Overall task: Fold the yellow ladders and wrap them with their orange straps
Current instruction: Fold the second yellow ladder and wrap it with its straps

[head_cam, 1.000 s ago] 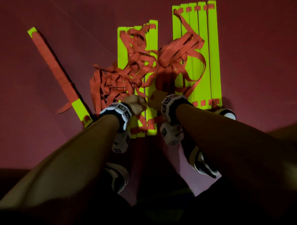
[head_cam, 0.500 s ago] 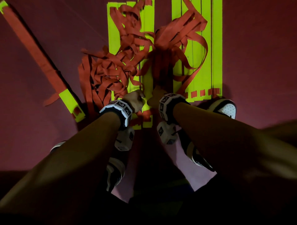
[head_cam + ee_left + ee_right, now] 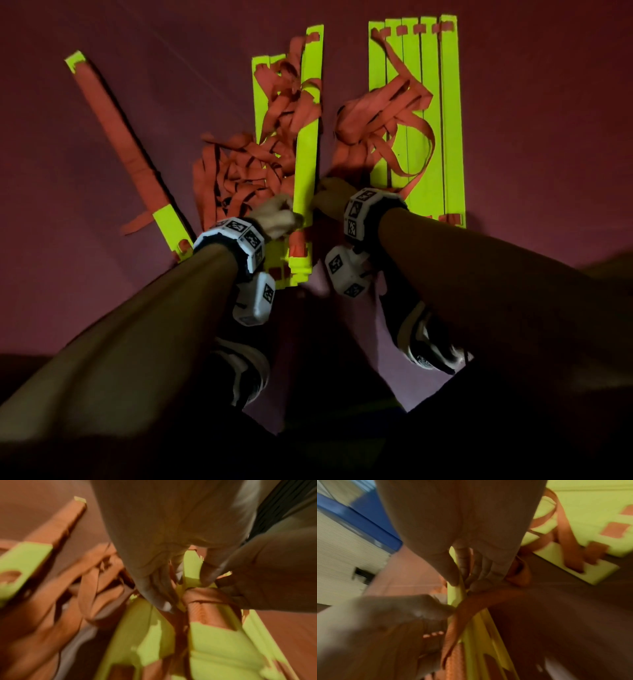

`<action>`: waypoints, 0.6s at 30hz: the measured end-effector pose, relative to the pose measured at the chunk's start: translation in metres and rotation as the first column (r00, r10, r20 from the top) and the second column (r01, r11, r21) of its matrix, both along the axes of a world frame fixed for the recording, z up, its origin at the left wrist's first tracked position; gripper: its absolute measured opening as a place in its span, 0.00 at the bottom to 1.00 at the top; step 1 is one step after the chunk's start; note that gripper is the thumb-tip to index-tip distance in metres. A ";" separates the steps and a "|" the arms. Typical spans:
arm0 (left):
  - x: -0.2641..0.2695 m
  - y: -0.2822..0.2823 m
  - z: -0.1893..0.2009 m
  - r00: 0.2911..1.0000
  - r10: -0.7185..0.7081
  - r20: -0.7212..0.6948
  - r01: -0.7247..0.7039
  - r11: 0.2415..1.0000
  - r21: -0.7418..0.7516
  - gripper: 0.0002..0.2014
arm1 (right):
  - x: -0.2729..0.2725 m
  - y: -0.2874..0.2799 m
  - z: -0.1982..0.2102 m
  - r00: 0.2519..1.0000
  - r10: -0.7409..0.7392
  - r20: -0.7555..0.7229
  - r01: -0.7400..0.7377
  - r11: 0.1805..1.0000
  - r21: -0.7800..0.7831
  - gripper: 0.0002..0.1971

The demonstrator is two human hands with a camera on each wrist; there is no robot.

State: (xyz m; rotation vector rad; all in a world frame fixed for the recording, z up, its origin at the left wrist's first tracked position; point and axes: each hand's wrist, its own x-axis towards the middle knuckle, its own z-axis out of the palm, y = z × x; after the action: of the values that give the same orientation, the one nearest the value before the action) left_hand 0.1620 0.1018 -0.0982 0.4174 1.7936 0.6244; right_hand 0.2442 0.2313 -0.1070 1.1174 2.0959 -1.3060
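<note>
The middle yellow ladder [image 3: 262, 89] lies on the red floor under a tangle of orange straps [image 3: 239, 171]. One long yellow rung [image 3: 306, 147] sits on top of the tangle, its near end raised. My left hand [image 3: 284, 219] pinches that end from the left and my right hand [image 3: 322, 200] from the right. In the left wrist view the left fingers [image 3: 154, 588] curl onto the rung [image 3: 190, 568] and a strap. In the right wrist view the right thumb and fingers [image 3: 457, 574] pinch the rung edge [image 3: 453, 595], and an orange strap [image 3: 479, 601] crosses below.
A folded ladder wrapped in orange strap [image 3: 116, 137] lies slanted at the left. At the right a third ladder [image 3: 448, 120] lies flat with loose straps [image 3: 380, 113] on it. My shoes [image 3: 246, 373] [image 3: 428, 346] stand close to the near ends.
Both hands have lifted the near end of the middle ladder's right-hand rung, which now lies over the strap tangle. The head view has shifted.
</note>
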 end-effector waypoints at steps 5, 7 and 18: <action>-0.016 0.000 0.050 0.990 0.065 -0.121 -0.054 0.994 0.096 0.07 | -0.018 0.007 0.049 0.993 -0.019 -0.115 0.012 0.998 -0.060 0.05; -0.030 -0.001 0.064 0.988 0.061 -0.143 -0.044 0.992 0.116 0.08 | -0.028 0.004 0.067 0.976 -0.134 -0.172 0.114 0.986 -0.120 0.15; -0.058 0.015 0.181 0.946 0.280 -0.163 -0.184 0.879 0.439 0.21 | -0.038 0.020 0.175 0.854 -0.266 -0.448 0.199 0.961 -0.191 0.08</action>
State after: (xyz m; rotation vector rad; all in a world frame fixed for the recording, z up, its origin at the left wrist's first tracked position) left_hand 0.1038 0.1168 0.0830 0.5830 1.9362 1.1879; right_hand 0.2064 0.2510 0.0676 1.1027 2.1956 -1.9786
